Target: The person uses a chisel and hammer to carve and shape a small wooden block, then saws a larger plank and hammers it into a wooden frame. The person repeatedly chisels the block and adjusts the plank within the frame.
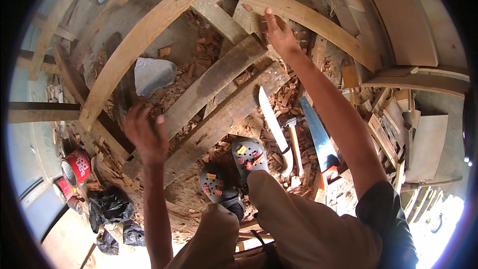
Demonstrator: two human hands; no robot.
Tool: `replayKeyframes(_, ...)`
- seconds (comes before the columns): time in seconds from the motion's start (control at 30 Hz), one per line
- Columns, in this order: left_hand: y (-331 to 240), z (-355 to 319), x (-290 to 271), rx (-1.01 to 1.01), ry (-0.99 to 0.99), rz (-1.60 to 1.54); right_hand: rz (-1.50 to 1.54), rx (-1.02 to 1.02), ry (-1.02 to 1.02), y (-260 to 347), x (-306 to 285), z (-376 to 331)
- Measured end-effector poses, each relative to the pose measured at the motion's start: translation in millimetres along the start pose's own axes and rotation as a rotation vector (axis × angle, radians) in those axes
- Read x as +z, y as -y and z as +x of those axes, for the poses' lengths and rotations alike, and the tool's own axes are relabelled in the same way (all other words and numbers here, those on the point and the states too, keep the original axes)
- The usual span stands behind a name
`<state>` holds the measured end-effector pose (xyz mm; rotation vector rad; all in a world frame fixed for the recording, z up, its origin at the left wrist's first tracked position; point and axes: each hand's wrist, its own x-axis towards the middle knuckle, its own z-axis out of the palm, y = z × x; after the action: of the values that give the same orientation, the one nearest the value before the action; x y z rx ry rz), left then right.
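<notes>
Two hands are up and both empty: the right hand (280,35), fingers spread, presses on the long curved plank (298,15) near the top of the frame, while the left hand (145,137) hovers wide at centre-left over a darker board (214,82). Machete (273,124), hammer (295,144) and blue handsaw (318,139) lie untouched lower right among wood chips; judging by that, fitting is barely begun.

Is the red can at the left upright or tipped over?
Tipped: the red can lies on its side, its round end facing the camera.
</notes>
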<state>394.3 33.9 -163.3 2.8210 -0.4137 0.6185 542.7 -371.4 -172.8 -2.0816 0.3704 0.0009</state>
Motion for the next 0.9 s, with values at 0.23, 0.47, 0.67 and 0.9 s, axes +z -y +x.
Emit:
replayKeyframes(0.23,-52,39,25,-0.233,0.364,-0.046,-0.252,-0.262,-0.157,28,39,-26)
replayKeyframes(0.47,-48,35,24,-0.258,0.416,-0.055,0.349,0.138,0.065,10,38,2)
replayKeyframes(0.67,-47,35,28,-0.228,0.326,-0.089,0.068,-0.301,-0.089,41,27,8)
replayKeyframes(0.9,-49,39,24,-0.235,0.388,-0.037,-0.146,-0.466,-0.159,36,58,16)
